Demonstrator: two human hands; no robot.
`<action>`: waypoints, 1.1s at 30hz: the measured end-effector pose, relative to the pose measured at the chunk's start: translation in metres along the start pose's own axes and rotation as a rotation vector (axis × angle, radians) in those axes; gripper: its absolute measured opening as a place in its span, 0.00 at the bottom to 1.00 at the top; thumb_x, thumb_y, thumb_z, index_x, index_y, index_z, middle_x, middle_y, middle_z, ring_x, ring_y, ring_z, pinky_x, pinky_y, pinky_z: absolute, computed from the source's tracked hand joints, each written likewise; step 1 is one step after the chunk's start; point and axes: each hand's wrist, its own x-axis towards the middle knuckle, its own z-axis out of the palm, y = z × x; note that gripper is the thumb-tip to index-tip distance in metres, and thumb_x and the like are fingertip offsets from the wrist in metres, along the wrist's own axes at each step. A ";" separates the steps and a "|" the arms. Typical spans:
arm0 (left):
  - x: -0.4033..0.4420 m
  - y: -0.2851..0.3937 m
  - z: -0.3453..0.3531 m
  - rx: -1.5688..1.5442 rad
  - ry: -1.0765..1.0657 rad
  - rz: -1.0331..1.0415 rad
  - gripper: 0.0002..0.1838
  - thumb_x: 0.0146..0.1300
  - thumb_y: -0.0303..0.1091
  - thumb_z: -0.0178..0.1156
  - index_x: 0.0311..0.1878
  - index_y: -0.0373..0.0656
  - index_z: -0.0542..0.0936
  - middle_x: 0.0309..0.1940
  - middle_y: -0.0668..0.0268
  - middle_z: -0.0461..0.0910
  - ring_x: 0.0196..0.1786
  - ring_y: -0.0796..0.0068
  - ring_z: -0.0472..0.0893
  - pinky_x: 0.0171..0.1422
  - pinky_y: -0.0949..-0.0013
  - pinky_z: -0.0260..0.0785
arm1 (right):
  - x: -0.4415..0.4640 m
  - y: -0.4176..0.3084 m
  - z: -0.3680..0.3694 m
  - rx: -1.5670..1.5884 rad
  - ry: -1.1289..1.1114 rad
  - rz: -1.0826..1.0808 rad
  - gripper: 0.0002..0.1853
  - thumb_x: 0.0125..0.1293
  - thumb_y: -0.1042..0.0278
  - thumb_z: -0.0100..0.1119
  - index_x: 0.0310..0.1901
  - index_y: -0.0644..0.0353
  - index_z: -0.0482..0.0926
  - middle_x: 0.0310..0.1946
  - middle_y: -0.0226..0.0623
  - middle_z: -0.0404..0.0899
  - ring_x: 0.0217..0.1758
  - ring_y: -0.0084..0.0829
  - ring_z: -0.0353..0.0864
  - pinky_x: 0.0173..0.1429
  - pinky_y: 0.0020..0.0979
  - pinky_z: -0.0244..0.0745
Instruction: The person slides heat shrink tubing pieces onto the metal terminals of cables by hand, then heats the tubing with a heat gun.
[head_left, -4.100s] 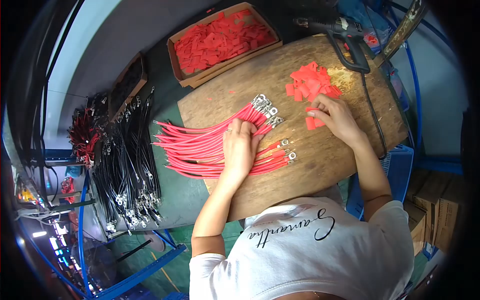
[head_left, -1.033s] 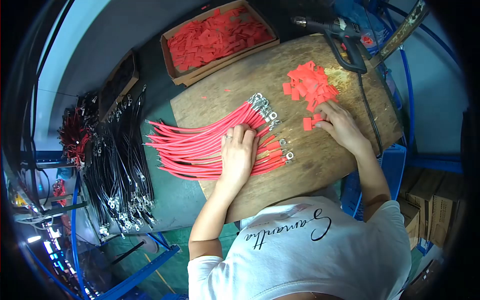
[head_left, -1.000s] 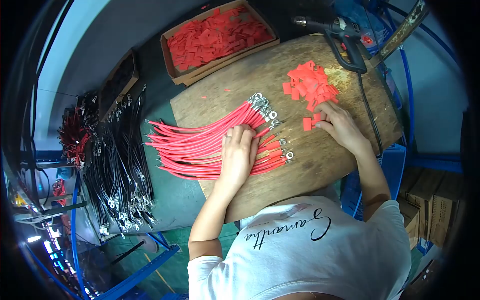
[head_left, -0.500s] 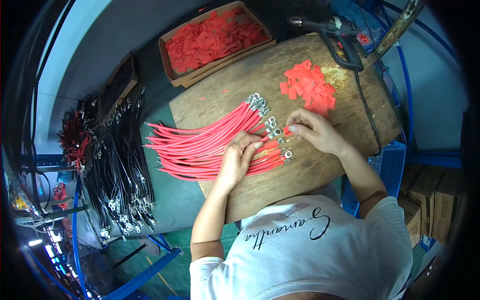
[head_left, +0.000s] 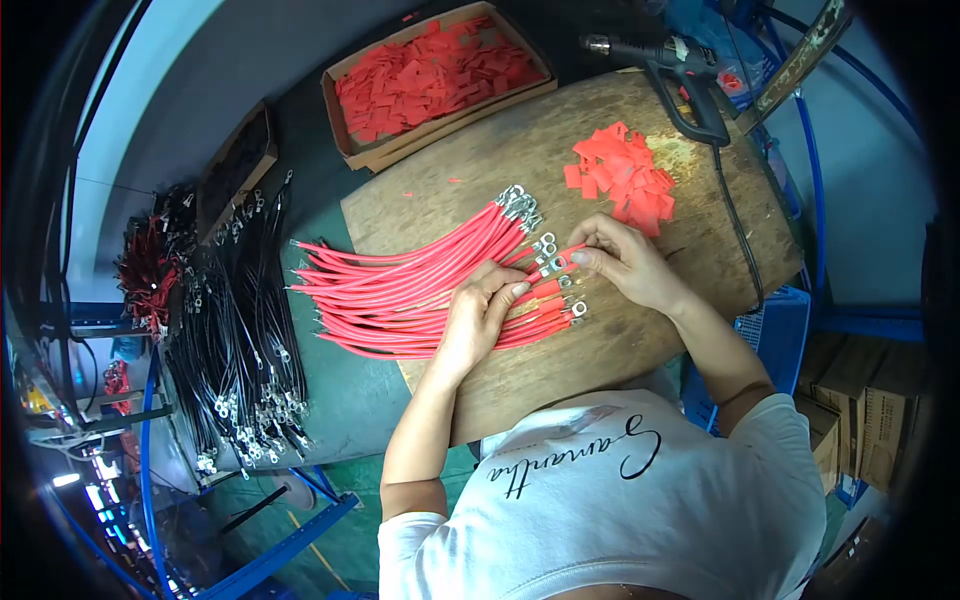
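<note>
A bundle of red cables (head_left: 400, 290) with silver ring terminals (head_left: 518, 203) lies across the wooden board (head_left: 500, 395). My left hand (head_left: 478, 308) is closed on one red cable near its terminal end, its thumb and fingers pinching it above the others. Between the thumb and finger of my right hand (head_left: 630, 262) is a small red heat-shrink tube (head_left: 571, 254), at the ring terminal of that cable. Whether the terminal is inside the tube I cannot tell. Red sleeves cover several nearby cable ends. Loose red tubes (head_left: 625, 175) form a pile beyond my right hand.
A cardboard box (head_left: 375, 160) of red tubes stands at the back. At the back right rests a heat gun (head_left: 690, 90), its cord (head_left: 735, 220) running down the board's right side. Black cables (head_left: 240, 340) with ring terminals lie left on the green table (head_left: 345, 410).
My right hand has brought the red tube slightly up and left, to the cable's terminal. My left hand keeps its grip on the cable. The whole view has shifted slightly.
</note>
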 end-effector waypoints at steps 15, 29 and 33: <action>0.000 -0.001 0.001 -0.009 0.003 0.015 0.07 0.62 0.29 0.59 0.40 0.35 0.80 0.31 0.59 0.78 0.37 0.67 0.78 0.44 0.69 0.68 | 0.005 -0.008 0.012 -0.152 -0.036 -0.043 0.08 0.65 0.70 0.57 0.43 0.64 0.74 0.33 0.32 0.77 0.34 0.19 0.75 0.37 0.24 0.71; 0.000 -0.004 0.000 -0.036 -0.027 -0.016 0.08 0.61 0.28 0.60 0.41 0.34 0.79 0.34 0.59 0.79 0.40 0.68 0.78 0.46 0.70 0.68 | 0.011 -0.008 0.019 -0.418 -0.066 -0.319 0.13 0.59 0.72 0.61 0.45 0.63 0.77 0.38 0.41 0.80 0.38 0.34 0.80 0.43 0.32 0.74; -0.001 0.007 -0.001 -0.049 -0.028 -0.072 0.08 0.58 0.28 0.61 0.38 0.35 0.79 0.35 0.56 0.77 0.39 0.60 0.77 0.45 0.65 0.68 | 0.010 -0.008 0.014 -0.431 -0.134 -0.322 0.14 0.60 0.73 0.60 0.47 0.63 0.76 0.40 0.40 0.79 0.41 0.31 0.79 0.46 0.30 0.74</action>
